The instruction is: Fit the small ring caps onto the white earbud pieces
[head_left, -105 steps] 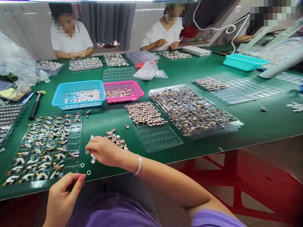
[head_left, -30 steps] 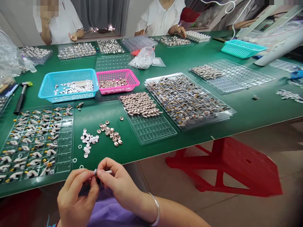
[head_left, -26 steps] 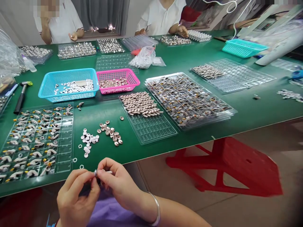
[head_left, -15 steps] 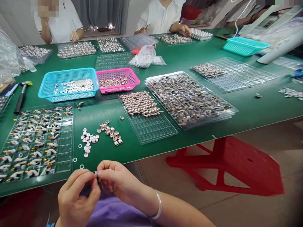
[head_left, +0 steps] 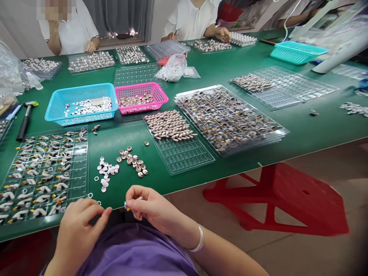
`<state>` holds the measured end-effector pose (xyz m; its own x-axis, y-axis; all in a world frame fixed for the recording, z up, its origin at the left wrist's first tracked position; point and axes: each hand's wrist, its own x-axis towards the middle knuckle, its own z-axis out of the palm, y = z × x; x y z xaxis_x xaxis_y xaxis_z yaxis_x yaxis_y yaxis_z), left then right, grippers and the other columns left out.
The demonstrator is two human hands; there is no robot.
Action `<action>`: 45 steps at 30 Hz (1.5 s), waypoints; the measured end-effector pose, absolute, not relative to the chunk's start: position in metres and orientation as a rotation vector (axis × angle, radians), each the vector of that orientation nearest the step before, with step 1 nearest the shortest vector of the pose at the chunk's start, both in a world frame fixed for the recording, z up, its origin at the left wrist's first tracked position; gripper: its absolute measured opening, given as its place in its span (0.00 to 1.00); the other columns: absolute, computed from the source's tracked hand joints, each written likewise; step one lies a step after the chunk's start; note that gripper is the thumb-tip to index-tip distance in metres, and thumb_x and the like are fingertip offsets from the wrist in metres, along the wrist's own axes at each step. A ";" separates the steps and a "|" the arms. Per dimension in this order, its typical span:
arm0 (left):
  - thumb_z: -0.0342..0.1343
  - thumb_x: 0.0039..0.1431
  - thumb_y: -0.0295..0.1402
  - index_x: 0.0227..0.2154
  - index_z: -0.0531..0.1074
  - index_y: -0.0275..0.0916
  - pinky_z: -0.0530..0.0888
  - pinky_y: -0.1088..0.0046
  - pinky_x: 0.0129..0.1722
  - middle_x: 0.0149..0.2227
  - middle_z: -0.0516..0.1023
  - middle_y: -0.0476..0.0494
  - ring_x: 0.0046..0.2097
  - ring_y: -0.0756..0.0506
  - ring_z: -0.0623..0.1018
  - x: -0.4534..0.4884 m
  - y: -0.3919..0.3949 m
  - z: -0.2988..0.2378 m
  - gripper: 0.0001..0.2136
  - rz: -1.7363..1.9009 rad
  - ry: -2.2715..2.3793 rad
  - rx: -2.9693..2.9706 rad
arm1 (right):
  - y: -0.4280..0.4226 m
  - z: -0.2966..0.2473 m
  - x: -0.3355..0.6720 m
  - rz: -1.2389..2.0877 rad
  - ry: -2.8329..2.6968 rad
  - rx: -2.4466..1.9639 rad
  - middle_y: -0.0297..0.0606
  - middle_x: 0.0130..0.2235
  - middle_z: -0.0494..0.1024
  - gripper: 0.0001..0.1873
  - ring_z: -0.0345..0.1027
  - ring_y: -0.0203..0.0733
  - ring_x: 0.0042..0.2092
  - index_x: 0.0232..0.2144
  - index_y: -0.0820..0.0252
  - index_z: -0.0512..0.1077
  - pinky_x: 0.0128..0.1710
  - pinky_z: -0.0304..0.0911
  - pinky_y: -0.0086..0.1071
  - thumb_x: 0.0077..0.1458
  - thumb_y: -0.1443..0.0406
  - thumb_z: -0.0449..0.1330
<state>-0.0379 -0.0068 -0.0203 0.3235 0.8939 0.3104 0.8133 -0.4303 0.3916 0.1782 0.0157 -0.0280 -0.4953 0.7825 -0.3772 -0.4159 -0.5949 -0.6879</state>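
My right hand (head_left: 149, 205) pinches a small pale part with a silvery round end (head_left: 125, 205) and a yellow bit, just off the table's front edge. Most of that part is hidden by the fingers. To its left, my left hand (head_left: 79, 224) is apart from it, thumb and index finger slightly separated with nothing visible between them. Close to my left hand is a clear tray (head_left: 79, 184) of similar bent pale parts with yellow bits. Small white rings (head_left: 90, 195) lie near its fingers. Beyond them are loose white discs (head_left: 104, 183) and brownish cups (head_left: 138, 168).
A blue basket (head_left: 50, 109) and a pink basket (head_left: 162, 96) hold small pieces. Right of them are a part-filled tray (head_left: 186, 157) and stacked full trays (head_left: 227, 151). A hammer (head_left: 24, 124) lies left. A red stool (head_left: 309, 199) stands at right. Two people sit opposite.
My hands have parted: the left has let go and drawn back left, while the right has moved slightly right and up with the small part.
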 end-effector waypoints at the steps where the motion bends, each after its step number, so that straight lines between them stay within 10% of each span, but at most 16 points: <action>1: 0.59 0.61 0.36 0.27 0.77 0.43 0.70 0.70 0.33 0.28 0.78 0.49 0.31 0.46 0.77 -0.041 -0.001 -0.023 0.08 0.772 1.624 2.446 | 0.016 -0.028 0.179 2.077 -0.724 -0.902 0.26 0.24 0.72 0.20 0.61 0.26 0.23 0.24 0.62 0.70 0.25 0.56 0.24 0.40 0.56 0.74; 6: 0.54 0.64 0.33 0.36 0.80 0.42 0.70 0.67 0.35 0.31 0.79 0.45 0.33 0.44 0.76 -0.044 0.025 -0.035 0.09 0.807 1.734 2.506 | 0.016 -0.029 0.181 2.073 -0.828 -0.943 0.34 0.28 0.78 0.24 0.73 0.35 0.30 0.27 0.62 0.69 0.35 0.68 0.31 0.42 0.51 0.72; 14: 0.57 0.62 0.36 0.21 0.74 0.40 0.66 0.67 0.33 0.29 0.74 0.45 0.28 0.46 0.73 -0.038 0.025 -0.028 0.14 0.834 1.806 2.513 | 0.017 -0.030 0.185 1.998 -0.954 -1.019 0.27 0.22 0.71 0.17 0.64 0.31 0.23 0.25 0.60 0.67 0.26 0.61 0.26 0.45 0.57 0.70; 19: 0.55 0.63 0.34 0.43 0.80 0.43 0.64 0.64 0.35 0.41 0.75 0.40 0.34 0.43 0.76 -0.045 0.025 -0.025 0.10 0.792 1.879 2.580 | 0.017 -0.031 0.185 1.979 -1.001 -1.022 0.28 0.23 0.71 0.15 0.64 0.31 0.24 0.26 0.60 0.67 0.27 0.61 0.27 0.46 0.58 0.68; 24: 0.55 0.63 0.32 0.36 0.83 0.48 0.62 0.65 0.34 0.31 0.77 0.45 0.33 0.43 0.74 -0.046 0.031 -0.032 0.10 0.714 1.699 2.571 | 0.017 -0.033 0.184 1.931 -1.089 -1.034 0.28 0.25 0.69 0.14 0.63 0.32 0.26 0.27 0.60 0.67 0.27 0.58 0.26 0.48 0.58 0.67; 45: 0.66 0.50 0.29 0.34 0.84 0.47 0.81 0.78 0.28 0.31 0.86 0.48 0.29 0.46 0.84 0.000 -0.014 -0.017 0.08 1.093 1.422 1.594 | 0.006 -0.019 0.173 1.574 -1.345 -1.106 0.29 0.26 0.67 0.05 0.58 0.33 0.27 0.27 0.59 0.68 0.26 0.55 0.27 0.52 0.64 0.60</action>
<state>0.0003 -0.0144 -0.0173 0.0293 0.9917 0.1248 0.3759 -0.1267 0.9180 0.1734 0.0057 -0.0193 -0.3232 0.9376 -0.1282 -0.0193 -0.1420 -0.9897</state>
